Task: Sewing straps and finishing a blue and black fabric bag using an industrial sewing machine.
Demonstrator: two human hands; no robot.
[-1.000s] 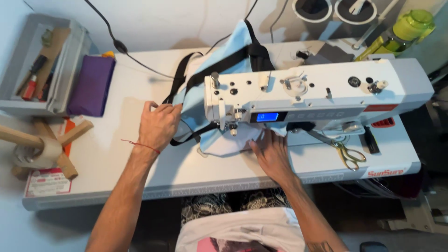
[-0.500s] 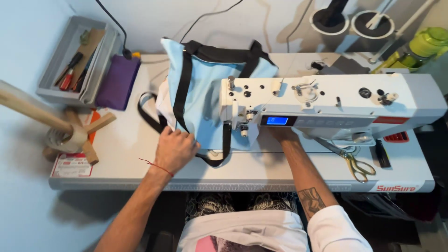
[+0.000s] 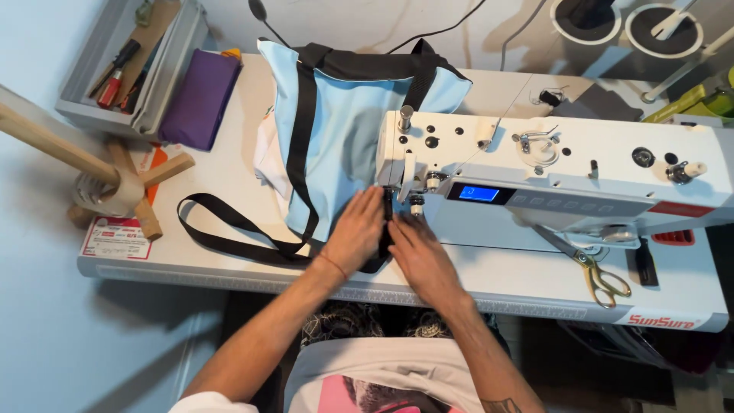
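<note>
Since the earlier frame the left hand (image 3: 353, 233) has slid right along the bag and now lies beside the right hand (image 3: 419, 256), both just in front of the needle. The light blue bag (image 3: 344, 130) has shifted with it; its near edge now sits under the head of the white sewing machine (image 3: 550, 180), while the rest spreads toward the far left of the white table (image 3: 191, 264). Both hands rest flat on the fabric, fingers straight and close together, clamped on nothing, with a black strap (image 3: 386, 229) running between them up to the presser foot. 1 long loop of black webbing (image 3: 222, 229) trails off the bag to the left across the tabletop.

The machine's head hides the stitching point from above. To the right, yellow-handled scissors (image 3: 600, 275) lie on the near part of the table. At the far left a purple pouch (image 3: 200, 98) lies beside a grey tray (image 3: 126, 73) of tools, and a wooden stand (image 3: 99, 180) juts in from the left edge.
</note>
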